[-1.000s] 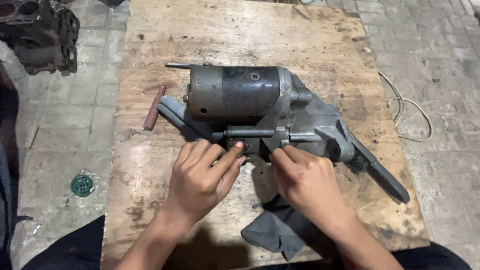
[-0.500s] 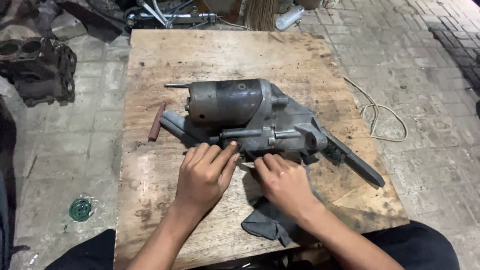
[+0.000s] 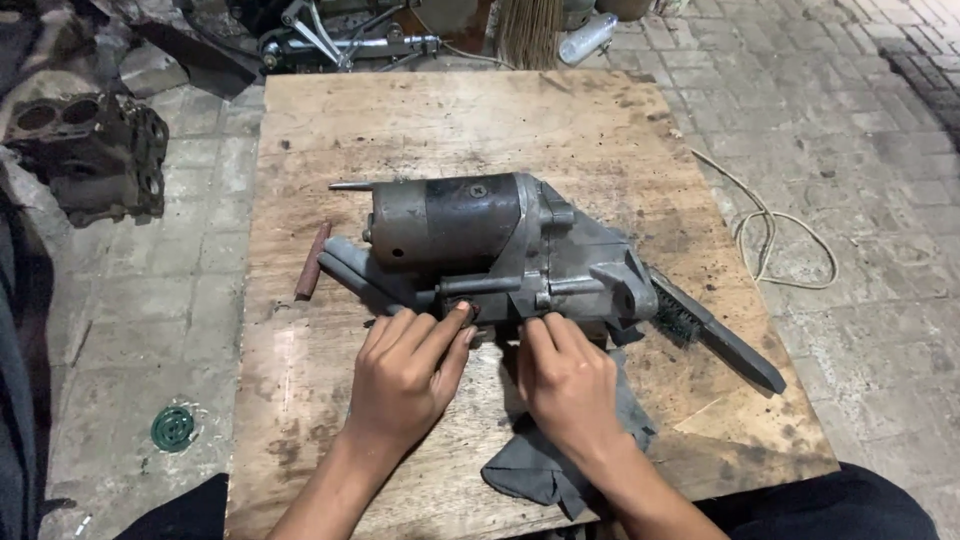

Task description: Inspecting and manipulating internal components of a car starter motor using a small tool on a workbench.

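Both hands, the left hand [image 3: 405, 375] and right hand [image 3: 567, 385], pinch the near side of a starter motor [image 3: 500, 245] lying lengthwise across the surface [image 3: 450, 120], fingertips clenched against its lower housing, the left slightly nearer its cylindrical end.

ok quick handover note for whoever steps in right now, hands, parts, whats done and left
Left hand: fingertips pressed on the near side of the grey cylindrical metal starter motor; grip unclear.
Right hand: fingers on the motor's lower housing, over the grey rag.
Motor lies on its side mid wooden board. Black wire brush sits at its right end, reddish-brown rod on the left.
Done: motor laid out, casing still assembled.
Left: whatever the fingers are working on along the near edge; too small to tell.
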